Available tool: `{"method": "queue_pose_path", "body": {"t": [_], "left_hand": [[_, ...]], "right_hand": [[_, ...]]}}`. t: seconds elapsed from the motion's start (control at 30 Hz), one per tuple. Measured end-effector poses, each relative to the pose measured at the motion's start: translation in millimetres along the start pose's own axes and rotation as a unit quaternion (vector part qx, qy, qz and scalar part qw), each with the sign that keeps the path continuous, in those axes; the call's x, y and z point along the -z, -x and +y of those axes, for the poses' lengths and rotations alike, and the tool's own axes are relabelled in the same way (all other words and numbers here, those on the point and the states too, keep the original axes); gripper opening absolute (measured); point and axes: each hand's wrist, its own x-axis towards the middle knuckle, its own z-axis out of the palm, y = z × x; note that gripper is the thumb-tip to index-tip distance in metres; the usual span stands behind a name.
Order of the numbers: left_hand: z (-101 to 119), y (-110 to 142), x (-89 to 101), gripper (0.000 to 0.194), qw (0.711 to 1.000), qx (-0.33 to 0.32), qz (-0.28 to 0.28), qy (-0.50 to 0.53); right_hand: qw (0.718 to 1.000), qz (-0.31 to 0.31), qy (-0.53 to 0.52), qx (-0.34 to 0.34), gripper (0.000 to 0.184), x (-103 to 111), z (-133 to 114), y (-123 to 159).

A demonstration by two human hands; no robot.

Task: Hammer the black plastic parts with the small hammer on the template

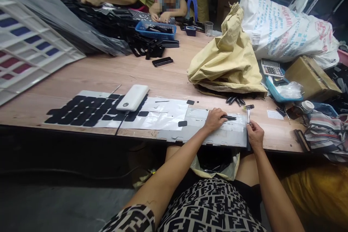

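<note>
My left hand (214,120) rests over a grey work board (187,135) at the table's front edge, its fingers closed on a slim black part (230,117) that points right. My right hand (255,135) grips the handle of a small hammer (248,108), whose dark head stands up beyond the fingers, just right of the black part. To the left lies a white backing sheet (175,107) with rows of black stickers (78,110). A white power bank (133,98) with a cable sits on the sheet. Several black pieces (235,100) lie behind the hammer.
A yellow cloth sack (228,61) stands at mid-table. Beyond are a blue basket (156,35) and heaped black parts; two people sit there. A calculator (272,68), a cardboard box (312,78) and striped cloth (326,130) are at right. A white crate (35,69) leans at left.
</note>
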Motion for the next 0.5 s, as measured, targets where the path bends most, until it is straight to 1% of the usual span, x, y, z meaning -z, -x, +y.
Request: {"method": "queue_pose_path", "body": {"t": [0.1, 0.2, 0.27, 0.37, 0.5], "left_hand": [[-1, 0, -0.6, 0.013, 1.0, -0.001, 0.006, 0.006], [-2, 0, -1.3, 0.012, 1.0, -0.002, 0.007, 0.01], [-1, 0, -1.5, 0.012, 1.0, -0.003, 0.006, 0.01], [-1, 0, -1.5, 0.011, 1.0, 0.0, 0.01, 0.01], [-1, 0, -1.1, 0.013, 1.0, -0.001, 0.009, 0.01]], "right_hand": [[0.997, -0.008, 0.045, 0.069, 0.038, 4, -3, 10], [0.984, -0.039, 0.089, 0.15, 0.034, 8, -11, 26], [0.973, -0.058, 0.114, 0.19, 0.032, 10, -17, 37], [0.962, -0.061, 0.136, 0.227, 0.03, 8, -23, 47], [0.956, -0.045, 0.144, 0.252, 0.03, 2, -24, 50]]}}
